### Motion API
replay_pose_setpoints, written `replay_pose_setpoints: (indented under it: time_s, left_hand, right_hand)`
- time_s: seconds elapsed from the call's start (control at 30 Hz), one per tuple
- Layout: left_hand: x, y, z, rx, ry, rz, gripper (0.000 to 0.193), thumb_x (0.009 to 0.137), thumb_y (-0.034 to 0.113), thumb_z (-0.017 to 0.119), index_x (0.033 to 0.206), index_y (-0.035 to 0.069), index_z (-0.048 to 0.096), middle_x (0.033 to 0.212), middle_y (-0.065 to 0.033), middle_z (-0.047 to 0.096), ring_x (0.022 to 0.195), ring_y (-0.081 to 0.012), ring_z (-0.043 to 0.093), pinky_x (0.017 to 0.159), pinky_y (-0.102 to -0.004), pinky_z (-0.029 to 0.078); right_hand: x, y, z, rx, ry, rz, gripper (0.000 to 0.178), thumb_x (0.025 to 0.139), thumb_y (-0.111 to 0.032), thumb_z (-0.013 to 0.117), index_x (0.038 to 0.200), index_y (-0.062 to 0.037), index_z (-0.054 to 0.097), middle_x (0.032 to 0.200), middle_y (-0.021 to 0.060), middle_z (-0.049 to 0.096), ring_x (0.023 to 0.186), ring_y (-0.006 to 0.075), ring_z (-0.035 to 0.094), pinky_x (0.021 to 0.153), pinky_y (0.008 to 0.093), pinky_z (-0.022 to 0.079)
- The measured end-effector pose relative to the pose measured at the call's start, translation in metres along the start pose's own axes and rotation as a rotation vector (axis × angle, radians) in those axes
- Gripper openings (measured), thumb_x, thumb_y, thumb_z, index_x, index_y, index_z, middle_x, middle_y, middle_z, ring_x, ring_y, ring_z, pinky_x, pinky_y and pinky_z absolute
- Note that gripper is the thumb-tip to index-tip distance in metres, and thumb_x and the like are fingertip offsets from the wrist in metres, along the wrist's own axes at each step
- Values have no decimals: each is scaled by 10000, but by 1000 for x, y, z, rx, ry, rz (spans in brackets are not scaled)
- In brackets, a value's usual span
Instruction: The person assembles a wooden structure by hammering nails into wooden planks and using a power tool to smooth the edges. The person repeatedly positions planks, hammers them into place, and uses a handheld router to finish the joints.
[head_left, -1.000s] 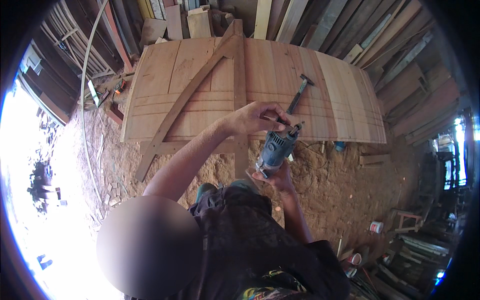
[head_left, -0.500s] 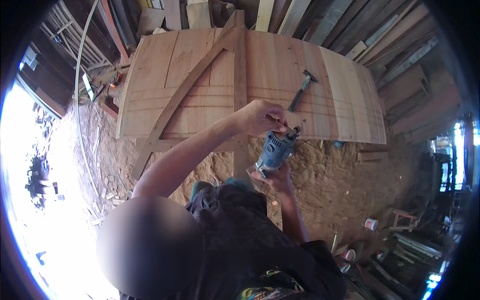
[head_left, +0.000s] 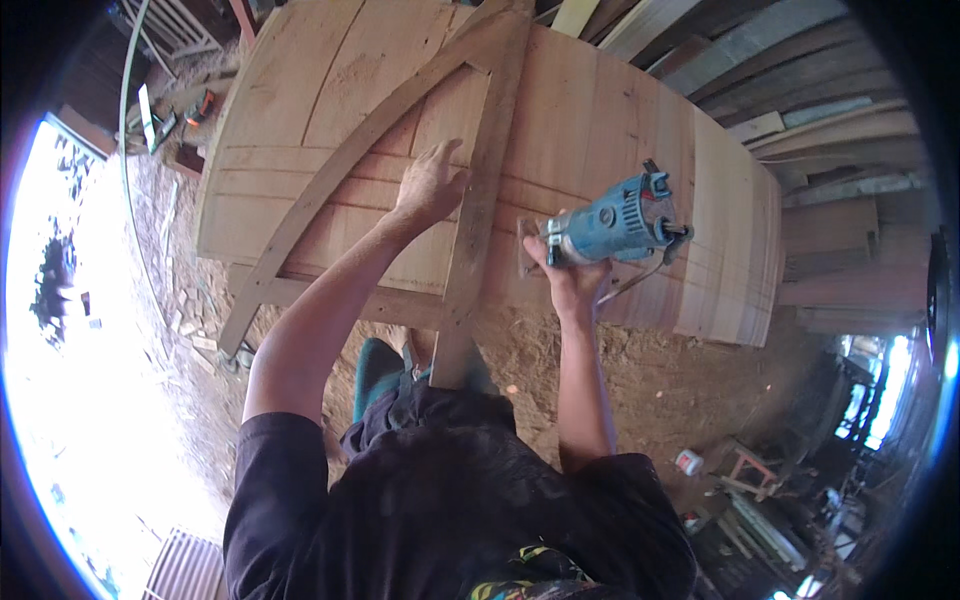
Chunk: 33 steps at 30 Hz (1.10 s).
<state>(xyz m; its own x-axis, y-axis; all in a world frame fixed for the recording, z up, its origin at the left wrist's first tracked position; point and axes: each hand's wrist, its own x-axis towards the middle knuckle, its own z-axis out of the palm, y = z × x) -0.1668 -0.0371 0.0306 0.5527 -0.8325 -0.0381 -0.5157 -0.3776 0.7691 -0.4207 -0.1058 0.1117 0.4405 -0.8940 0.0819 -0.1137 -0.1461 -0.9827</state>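
Observation:
My right hand (head_left: 578, 285) is wrapped around a blue trim router (head_left: 610, 222), held tilted above a wide panel of wooden planks (head_left: 730, 220). The router's clear base is toward the left and its cord end toward the right. My left hand (head_left: 432, 188) is open, fingers apart, over the planks inside a wooden frame. That frame has a curved bar (head_left: 345, 180) and a straight bar (head_left: 490, 150) meeting at the far end. Whether the left palm touches the wood I cannot tell. Dark grooves run across the panel.
Long boards (head_left: 780, 90) are stacked beyond the panel at the far right. An orange-and-black tool (head_left: 201, 106) lies on the ground at left. Scrap wood and a white bucket (head_left: 689, 461) sit on the dirt floor (head_left: 660, 400).
My left hand has left the router's cord end and moved left over the framed planks. The right hand has raised the router forward over the panel. The hammer seen earlier is no longer plainly visible.

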Motion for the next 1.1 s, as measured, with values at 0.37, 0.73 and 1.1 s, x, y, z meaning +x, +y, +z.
replay_pose_setpoints:
  time_s: [0.37,0.73,1.1]
  left_hand:
    - [-10,5,46,238,92,158,605,1116,307,554,1676,129,409,1731,-76,443,1630,-279,351,1243,-518,283]
    - [-9,3,45,79,53,88,672,1047,281,673,1666,162,441,1728,-30,457,1625,-245,367,1237,-516,301]
    - [-4,11,31,148,-20,19,696,977,298,742,1622,165,516,1665,-2,547,1592,-190,425,1193,-415,279]
  right_hand:
    - [101,45,49,-72,33,-28,435,794,-13,972,1127,-21,692,1093,53,745,940,154,701,875,351,598]
    - [100,63,60,-157,32,9,640,789,-38,975,1320,51,628,1281,126,649,1096,228,649,920,391,587]
    - [99,65,39,-564,-135,-200,774,824,-358,940,1363,41,555,1361,205,610,1232,350,617,1071,467,507]
